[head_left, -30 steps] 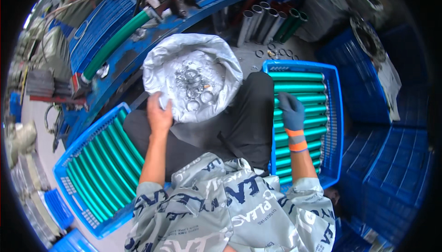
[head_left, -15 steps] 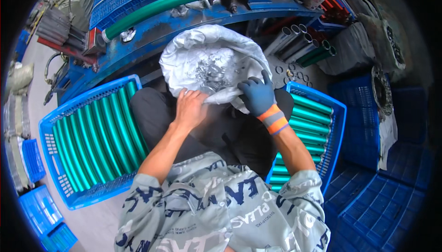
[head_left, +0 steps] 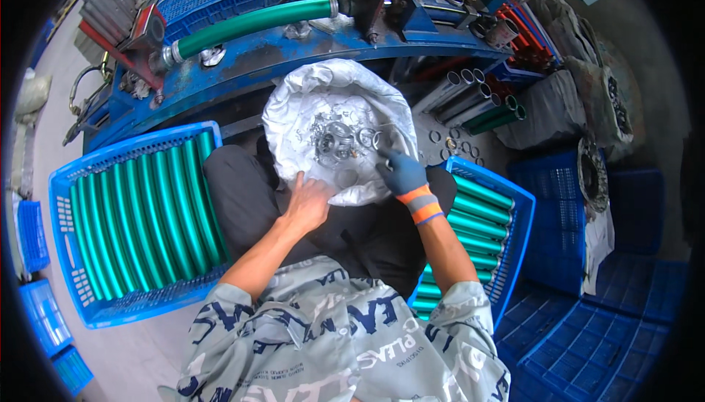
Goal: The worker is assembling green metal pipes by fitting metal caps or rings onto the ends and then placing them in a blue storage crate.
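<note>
**Picking rings from the open sack**

The blue machine frame point(head_left: 294, 57) runs across the far side, a green hose point(head_left: 250, 22) lying along its top. Against its near edge, resting on the person's lap, sits the silver sack point(head_left: 339, 132), its mouth rolled open. A blue crate point(head_left: 128, 218) of green tubes stands at the person's left and a second blue crate point(head_left: 481, 233) of the same tubes at the right.

The metal rings point(head_left: 345, 141) lie in a loose heap in the middle of the sack. The left hand point(head_left: 307, 204), bare, rests flat on the near rim with fingers spread, holding nothing. The right hand point(head_left: 400, 172), in a grey glove with an orange cuff, reaches over the right rim; its fingertips seem pinched on a ring at the edge of the heap, though the view is too small to be sure.

To do this well, I judge the left hand should keep the rim pressed down so the mouth stays wide, while the right lifts one ring clear of its neighbours instead of dragging the tangled heap.
</note>
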Tool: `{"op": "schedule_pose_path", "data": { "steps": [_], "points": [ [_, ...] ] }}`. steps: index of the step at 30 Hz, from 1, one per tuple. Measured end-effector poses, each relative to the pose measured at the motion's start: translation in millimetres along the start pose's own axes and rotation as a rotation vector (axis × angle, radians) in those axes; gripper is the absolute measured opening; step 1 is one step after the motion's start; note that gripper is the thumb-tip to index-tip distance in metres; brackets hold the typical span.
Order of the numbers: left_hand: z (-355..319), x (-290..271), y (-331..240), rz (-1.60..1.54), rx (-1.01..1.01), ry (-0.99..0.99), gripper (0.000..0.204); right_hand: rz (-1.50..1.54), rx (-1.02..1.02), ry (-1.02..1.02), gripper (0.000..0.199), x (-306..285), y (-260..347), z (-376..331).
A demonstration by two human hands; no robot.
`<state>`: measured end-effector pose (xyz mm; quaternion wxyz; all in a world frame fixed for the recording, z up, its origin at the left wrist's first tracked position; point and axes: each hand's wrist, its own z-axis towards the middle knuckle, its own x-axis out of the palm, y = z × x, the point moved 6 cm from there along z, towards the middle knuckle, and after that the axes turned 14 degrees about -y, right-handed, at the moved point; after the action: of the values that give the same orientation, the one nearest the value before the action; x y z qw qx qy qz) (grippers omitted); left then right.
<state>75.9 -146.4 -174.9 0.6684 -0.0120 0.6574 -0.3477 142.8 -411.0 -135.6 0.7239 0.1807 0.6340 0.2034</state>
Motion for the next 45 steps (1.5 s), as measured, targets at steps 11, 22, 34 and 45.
{"op": "schedule_pose_path", "data": {
  "steps": [11, 22, 34, 45],
  "points": [
    [-36, -144, 5, -0.335, -0.008, -0.611, 0.026, -0.512, -0.325, 0.276, 0.032, 156, -84, 104],
    [-297, -164, 255, 0.218, -1.011, -0.751, 0.049, -0.562, -0.229, -0.195, 0.039, 165, -57, 84],
    [-248, -99, 288, 0.279, -1.225, -0.480, 0.037, -0.384, -0.250, -0.219, 0.036, 169, -50, 68],
    [-233, -210, 228, -0.567, -1.047, -1.009, 0.121, -0.391, -0.132, -0.007, 0.038, 156, -75, 55]
  ]
}}
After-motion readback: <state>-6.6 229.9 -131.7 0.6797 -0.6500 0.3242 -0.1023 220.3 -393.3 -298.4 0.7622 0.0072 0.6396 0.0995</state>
